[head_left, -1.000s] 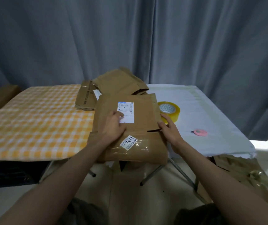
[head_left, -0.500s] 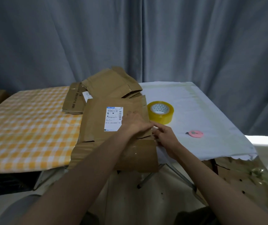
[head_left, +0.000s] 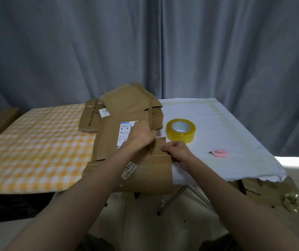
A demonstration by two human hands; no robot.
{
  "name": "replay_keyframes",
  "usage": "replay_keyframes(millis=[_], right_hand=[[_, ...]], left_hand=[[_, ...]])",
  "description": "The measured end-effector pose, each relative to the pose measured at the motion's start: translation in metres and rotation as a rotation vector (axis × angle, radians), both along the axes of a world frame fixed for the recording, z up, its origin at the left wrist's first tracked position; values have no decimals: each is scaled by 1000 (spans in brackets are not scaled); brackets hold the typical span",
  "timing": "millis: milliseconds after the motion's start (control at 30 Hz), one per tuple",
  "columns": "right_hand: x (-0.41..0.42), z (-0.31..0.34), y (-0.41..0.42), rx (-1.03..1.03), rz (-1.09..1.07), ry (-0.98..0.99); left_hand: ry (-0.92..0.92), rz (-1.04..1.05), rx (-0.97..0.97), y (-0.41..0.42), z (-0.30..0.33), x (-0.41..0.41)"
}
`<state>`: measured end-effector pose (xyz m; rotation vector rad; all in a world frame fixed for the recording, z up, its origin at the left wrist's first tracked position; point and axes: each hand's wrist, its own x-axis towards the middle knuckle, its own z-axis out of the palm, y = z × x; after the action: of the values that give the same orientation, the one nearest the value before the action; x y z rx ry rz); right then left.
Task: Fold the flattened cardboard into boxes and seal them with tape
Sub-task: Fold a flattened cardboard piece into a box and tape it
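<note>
Two hands on flattened cardboard (head_left: 109, 142) overhanging counter's near edge: left hand (head_left: 141, 135) curled on raised flap, right hand (head_left: 175, 151) pinching right edge. Tape roll (head_left: 181, 130) just beside. Risk: overhang tips sheet off counter if grip slackens.

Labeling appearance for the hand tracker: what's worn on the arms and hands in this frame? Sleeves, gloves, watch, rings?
Nothing visible. Both forearms are bare right to the bottom edge of the head view, so no sleeve or cuff shows. The left hand and the right hand have no gloves, and no watch, wristband or bracelet sits at either wrist. No ring can be made out, though the fingers are partly hidden.
</note>
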<state>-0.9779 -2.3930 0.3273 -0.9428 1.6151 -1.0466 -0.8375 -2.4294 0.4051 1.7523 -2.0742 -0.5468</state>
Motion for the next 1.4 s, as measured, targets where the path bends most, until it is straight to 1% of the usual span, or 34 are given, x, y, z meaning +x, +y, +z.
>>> replay_keyframes(millis=[133, 267, 367, 433, 533, 600, 633, 767, 867, 967, 1067, 1200, 1300, 1400], right_hand=[[11, 37, 12, -56, -22, -87], [23, 83, 22, -168, -69, -127], [26, 123, 29, -239, -154, -194], [29, 152, 38, -264, -109, -214], [37, 185, 55, -229, 64, -128], [40, 195, 64, -198, 151, -90], [39, 198, 66, -196, 154, -85], [22, 204, 70, -236, -45, -64], [-2, 205, 64, -255, -186, -116], [-22, 215, 55, -276, -253, -129], [-36, 221, 43, -297, -300, -47], [-48, 198, 27, -236, -340, 33], [-56, 172, 20, -165, -343, 1], [-59, 158, 14, -160, -274, -40]], left_hand=[[150, 29, -82, 15, 50, 32], [272, 74, -148, 36, 111, 69], [474, 88, -128, 45, 143, 98], [554, 92, -128, 49, 158, 114], [605, 102, -148, 52, 169, 127], [626, 109, -145, 52, 169, 130], [627, 108, -143, 50, 168, 130], [669, 103, -106, 39, 160, 131], [657, 80, -54, 31, 158, 129], [628, 28, 25, 22, 160, 125], [633, 12, 50, 12, 159, 117], [623, 31, 56, 5, 137, 102], [630, 60, 74, -1, 110, 94], [718, 102, 96, -10, 94, 100]])
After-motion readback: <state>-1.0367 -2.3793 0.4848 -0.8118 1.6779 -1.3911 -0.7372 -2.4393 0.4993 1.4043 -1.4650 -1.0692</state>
